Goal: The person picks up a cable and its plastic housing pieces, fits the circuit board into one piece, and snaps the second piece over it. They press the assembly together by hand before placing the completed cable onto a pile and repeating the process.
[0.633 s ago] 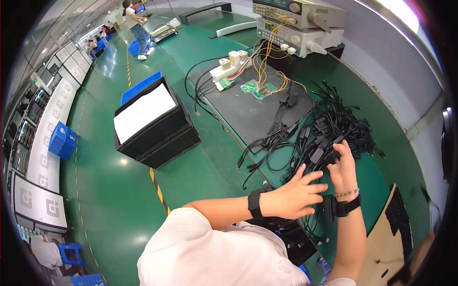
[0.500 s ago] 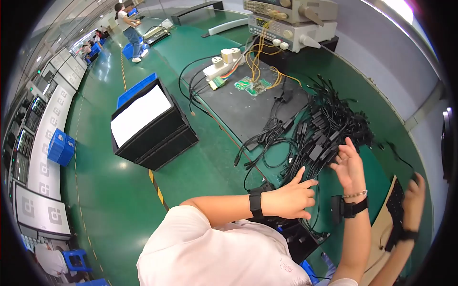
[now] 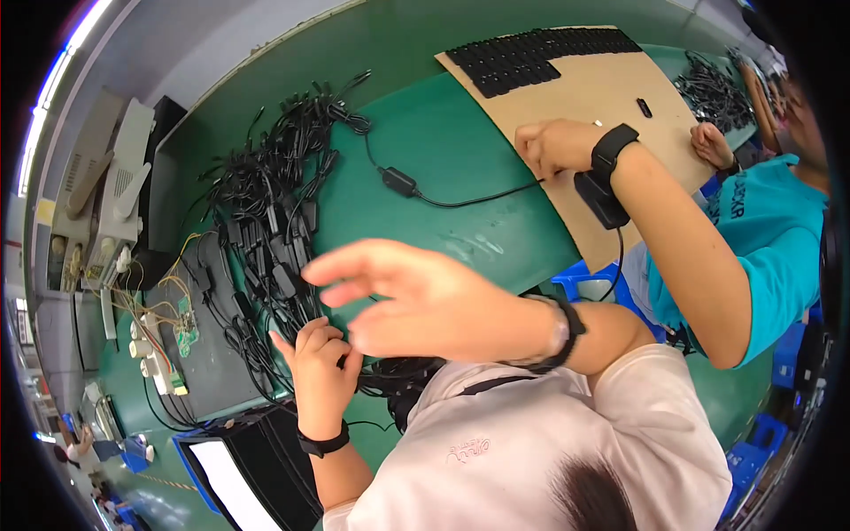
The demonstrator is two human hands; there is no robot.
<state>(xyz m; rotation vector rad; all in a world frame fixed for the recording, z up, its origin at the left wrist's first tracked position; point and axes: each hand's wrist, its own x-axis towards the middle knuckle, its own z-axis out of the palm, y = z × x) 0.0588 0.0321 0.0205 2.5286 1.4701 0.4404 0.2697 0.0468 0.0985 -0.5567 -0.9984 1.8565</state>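
My right hand point(image 3: 412, 296) is raised over the table, palm side inward, fingers apart and holding nothing visible. Lower and to the left, my left hand point(image 3: 319, 372) is at the near end of a tangled pile of black cables point(image 3: 274, 217). Its thumb and forefinger close together around a dark bit I cannot make out, while an outer finger sticks out. One black cable with an oblong inline box point(image 3: 399, 181) stretches from the pile to the hand of a co-worker point(image 3: 558, 146) on my right.
A brown board point(image 3: 602, 88) with rows of black pieces point(image 3: 505, 64) lies beyond the co-worker's hand. Bench instruments point(image 3: 111, 190), a power strip point(image 3: 155, 354) and a green circuit board point(image 3: 186, 327) are at the left. A black bin point(image 3: 266, 465) with a white sheet stands at the lower left.
My view has swung right, bringing the co-worker and brown board into sight. My right hand has come away from the pile. My left fingers, spread before, are now bent in.
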